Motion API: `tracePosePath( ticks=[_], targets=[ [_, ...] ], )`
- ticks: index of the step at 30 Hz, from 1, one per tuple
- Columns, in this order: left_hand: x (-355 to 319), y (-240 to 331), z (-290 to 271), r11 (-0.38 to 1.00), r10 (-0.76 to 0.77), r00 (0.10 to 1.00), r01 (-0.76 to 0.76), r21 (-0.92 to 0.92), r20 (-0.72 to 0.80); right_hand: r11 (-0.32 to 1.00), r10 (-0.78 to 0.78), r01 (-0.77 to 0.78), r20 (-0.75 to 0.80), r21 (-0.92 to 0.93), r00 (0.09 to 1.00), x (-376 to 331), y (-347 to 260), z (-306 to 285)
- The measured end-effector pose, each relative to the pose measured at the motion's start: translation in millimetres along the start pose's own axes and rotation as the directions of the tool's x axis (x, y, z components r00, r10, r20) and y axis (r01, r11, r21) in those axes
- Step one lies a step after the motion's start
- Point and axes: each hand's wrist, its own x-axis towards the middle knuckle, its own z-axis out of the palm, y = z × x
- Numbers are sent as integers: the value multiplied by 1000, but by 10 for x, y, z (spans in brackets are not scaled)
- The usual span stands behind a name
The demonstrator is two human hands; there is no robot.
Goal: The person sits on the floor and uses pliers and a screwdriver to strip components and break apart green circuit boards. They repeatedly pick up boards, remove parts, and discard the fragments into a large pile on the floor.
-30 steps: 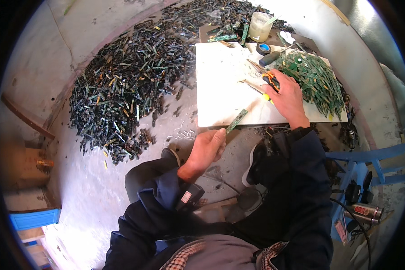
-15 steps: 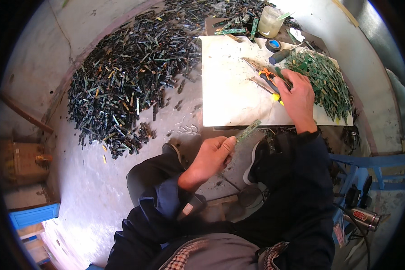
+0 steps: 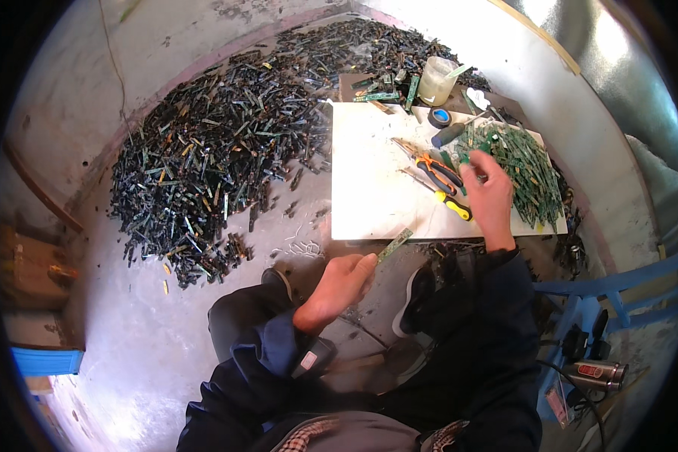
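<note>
green circuit strip (image 3: 394, 245), white board (image 3: 369, 188), orange-handled pliers (image 3: 435, 167)

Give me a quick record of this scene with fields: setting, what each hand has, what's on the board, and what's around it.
Setting: a person seated on a concrete floor at a white board.
Left hand: pinches a narrow green circuit strip, held off the board's near edge.
Right hand: rests on the pile of green circuit boards; grip unclear.
On the board: orange-handled pliers and a yellow-handled tool beside the right hand.
Behind the board: a translucent plastic cup, a roll of tape.
Left of the board: a big dark heap of scrap strips.
</note>
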Motion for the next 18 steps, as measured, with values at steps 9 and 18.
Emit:
tracePosePath(
  ticks=[9, 18],
  targets=[
    [-10, -42, -44, 996, -38, 999, 39, -79, 16, 996, 64, -60, -67, 67, 996, 1310, 315, -48],
    [43, -8, -74, 988, -80, 996, 86, -129, 50, 979, 195, -199, -61, -54, 979, 2033, 88, 237]
  ],
)
